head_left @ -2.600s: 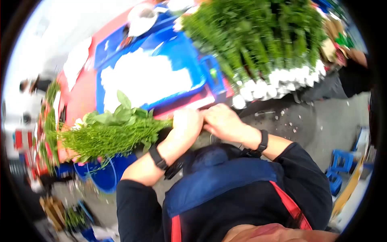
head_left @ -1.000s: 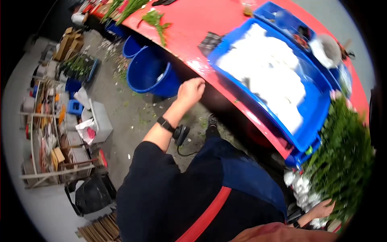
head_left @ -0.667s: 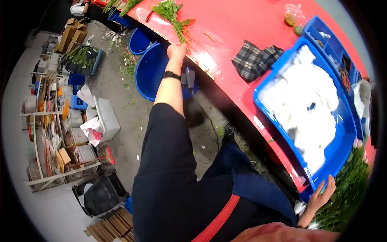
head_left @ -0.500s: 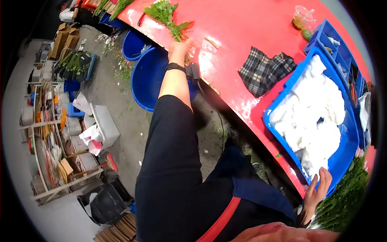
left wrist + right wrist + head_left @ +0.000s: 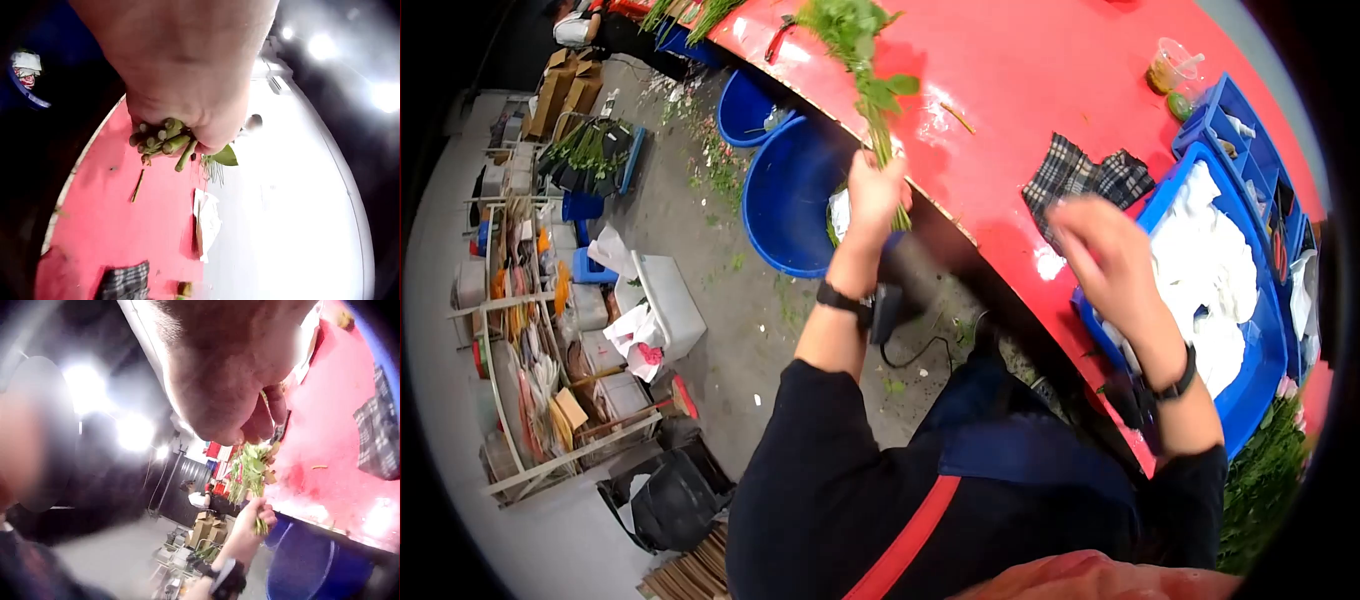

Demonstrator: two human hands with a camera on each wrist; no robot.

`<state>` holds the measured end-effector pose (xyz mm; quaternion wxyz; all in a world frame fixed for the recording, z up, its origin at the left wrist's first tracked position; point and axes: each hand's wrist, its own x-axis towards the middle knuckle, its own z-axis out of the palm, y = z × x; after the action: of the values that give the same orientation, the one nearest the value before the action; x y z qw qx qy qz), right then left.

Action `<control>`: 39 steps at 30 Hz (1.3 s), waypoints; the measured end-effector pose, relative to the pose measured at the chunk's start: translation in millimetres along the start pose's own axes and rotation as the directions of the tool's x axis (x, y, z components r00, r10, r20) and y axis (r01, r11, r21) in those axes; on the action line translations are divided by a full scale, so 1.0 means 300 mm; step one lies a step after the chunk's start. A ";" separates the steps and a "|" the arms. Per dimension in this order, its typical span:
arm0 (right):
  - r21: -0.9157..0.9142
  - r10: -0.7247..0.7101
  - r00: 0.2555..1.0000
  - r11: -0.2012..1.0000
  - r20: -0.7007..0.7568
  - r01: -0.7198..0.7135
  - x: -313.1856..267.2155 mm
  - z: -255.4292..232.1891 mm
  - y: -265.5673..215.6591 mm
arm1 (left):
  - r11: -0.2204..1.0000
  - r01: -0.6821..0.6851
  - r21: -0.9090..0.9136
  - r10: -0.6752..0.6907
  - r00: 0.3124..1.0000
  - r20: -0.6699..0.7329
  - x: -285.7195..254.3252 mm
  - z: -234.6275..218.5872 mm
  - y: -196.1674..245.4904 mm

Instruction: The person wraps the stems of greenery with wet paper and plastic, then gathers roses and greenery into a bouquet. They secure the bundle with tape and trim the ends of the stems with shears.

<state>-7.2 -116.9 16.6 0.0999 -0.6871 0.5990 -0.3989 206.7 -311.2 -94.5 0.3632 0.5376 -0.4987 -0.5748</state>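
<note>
My left hand (image 5: 875, 190) grips the lower stems of a leafy green flower bunch (image 5: 860, 65), out over the table's front edge. In the left wrist view several cut stem ends (image 5: 165, 140) stick out from the curled fingers. The bunch's leafy top points away from me, partly cut off by the head view's upper edge. My right hand (image 5: 1110, 265) hangs over the table between the plaid cloth (image 5: 1075, 180) and the blue tray (image 5: 1268, 340), fingers loosely bent around nothing. From the right wrist, the bunch (image 5: 252, 465) shows upright in the left fist.
The red table (image 5: 990, 70) bears a loose stem piece (image 5: 957, 117) and a plastic cup (image 5: 1170, 65). White material (image 5: 1200, 270) fills much of the tray. Blue bins (image 5: 765, 205) stand below the table edge. More greenery (image 5: 1265, 490) is at lower right; a shelf (image 5: 560, 360) stands left.
My left hand has lifted the bunch off the table and drawn it back toward me. My right hand has left the tray's rim and moved forward and left, over the table.
</note>
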 end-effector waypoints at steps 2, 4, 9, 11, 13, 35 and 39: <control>0.148 0.111 0.993 0.983 -0.028 -0.106 0.117 0.103 -0.001 | 0.995 -0.044 -0.087 0.048 0.998 0.051 -0.166 -0.002 0.004; 0.243 0.058 0.992 0.970 -0.115 -0.029 0.196 0.221 -0.002 | 0.999 -0.022 -0.033 0.023 0.999 0.045 -0.310 0.011 0.018; 0.290 0.140 0.987 0.944 0.081 -0.158 0.117 0.309 -0.047 | 0.992 -0.128 0.007 0.128 0.992 0.015 -0.506 -0.001 -0.017; 0.250 0.028 0.995 0.967 0.099 -0.052 0.034 0.283 -0.101 | 0.982 -0.174 0.079 0.175 0.985 -0.008 -0.542 -0.013 -0.040; 0.212 -0.068 0.996 0.976 0.064 0.053 -0.029 0.257 -0.125 | 0.985 -0.167 0.046 0.167 0.986 -0.007 -0.605 0.003 -0.030; 0.396 0.164 0.828 0.818 0.536 -0.418 -0.545 -0.083 -0.199 | 0.987 -0.103 -0.121 0.123 0.976 0.177 -1.039 0.283 0.057; 0.362 0.142 0.838 0.855 0.527 -0.372 -0.720 -0.199 -0.124 | 0.748 -0.394 0.535 0.177 0.894 0.411 -1.207 0.179 0.108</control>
<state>-11.6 108.1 -13.5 0.4562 -0.6325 0.5350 -0.3249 207.6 36.2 25.4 0.1668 0.4353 -0.7871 -0.4039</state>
